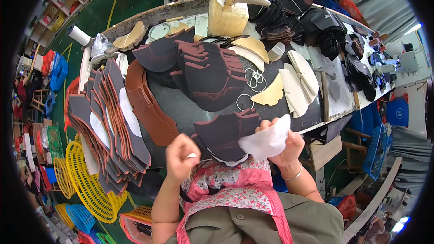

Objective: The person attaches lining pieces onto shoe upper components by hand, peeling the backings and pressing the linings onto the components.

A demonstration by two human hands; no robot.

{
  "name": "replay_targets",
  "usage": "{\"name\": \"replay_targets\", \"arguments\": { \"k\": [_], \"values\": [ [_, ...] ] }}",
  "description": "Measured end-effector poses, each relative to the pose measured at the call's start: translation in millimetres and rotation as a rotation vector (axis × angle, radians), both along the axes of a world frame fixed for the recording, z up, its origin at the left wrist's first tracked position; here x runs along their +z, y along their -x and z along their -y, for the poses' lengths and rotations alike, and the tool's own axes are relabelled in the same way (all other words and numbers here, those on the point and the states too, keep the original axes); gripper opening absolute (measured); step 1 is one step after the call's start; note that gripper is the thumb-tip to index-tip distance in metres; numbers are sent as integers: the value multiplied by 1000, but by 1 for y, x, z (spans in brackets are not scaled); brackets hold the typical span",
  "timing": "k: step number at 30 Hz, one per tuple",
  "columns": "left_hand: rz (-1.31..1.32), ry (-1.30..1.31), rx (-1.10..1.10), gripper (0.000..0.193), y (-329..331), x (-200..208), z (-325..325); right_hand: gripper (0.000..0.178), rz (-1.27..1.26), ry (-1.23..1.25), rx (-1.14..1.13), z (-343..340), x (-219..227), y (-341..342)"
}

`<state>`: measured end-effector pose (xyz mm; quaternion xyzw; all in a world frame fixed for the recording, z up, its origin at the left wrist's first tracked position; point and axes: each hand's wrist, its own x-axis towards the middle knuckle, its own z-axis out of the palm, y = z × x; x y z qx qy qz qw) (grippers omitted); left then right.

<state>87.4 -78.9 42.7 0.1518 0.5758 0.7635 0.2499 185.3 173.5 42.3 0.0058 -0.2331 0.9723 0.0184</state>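
Observation:
My right hand (294, 148) grips a thin white curved piece of sheet material (266, 141) in front of my body. My left hand (180, 157) is curled closed to the left of it, with a small white bit (191, 155) showing at the fingers; its kind is too small to tell. Between the hands, dark shoe-upper pieces with brown edges (226, 133) lie at the table's near edge, partly covered by the white piece. Beyond them sits a layered pile of similar dark pieces (210, 79).
Overlapping dark pieces (108, 122) and brown leather pieces (147, 104) lie left. Cream pieces (298, 88), yellow pieces (270, 91) and white cord (256, 81) lie right. A yellowish block (228, 18) stands at the back. Yellow baskets (92, 185) are on the floor at left.

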Motion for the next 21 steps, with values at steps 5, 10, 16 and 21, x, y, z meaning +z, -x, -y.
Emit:
{"name": "replay_targets", "arguments": {
  "k": [5, 10, 16, 21],
  "values": [
    [375, 173, -214, 18, -30, -14, -22, 38, 84, -81, 110, 36, -4, 10],
    [-112, 464, 126, 18, -29, -24, -21, 14, 289, -1267, -128, 34, -12, 9],
    [-103, 692, -1, 21, -16, -30, -27, 11, 169, -1642, -223, 35, -29, 7],
    [-183, 736, 24, 24, -18, -35, -33, 25, 21, -1846, -343, 39, -39, 7]
  ]
}}
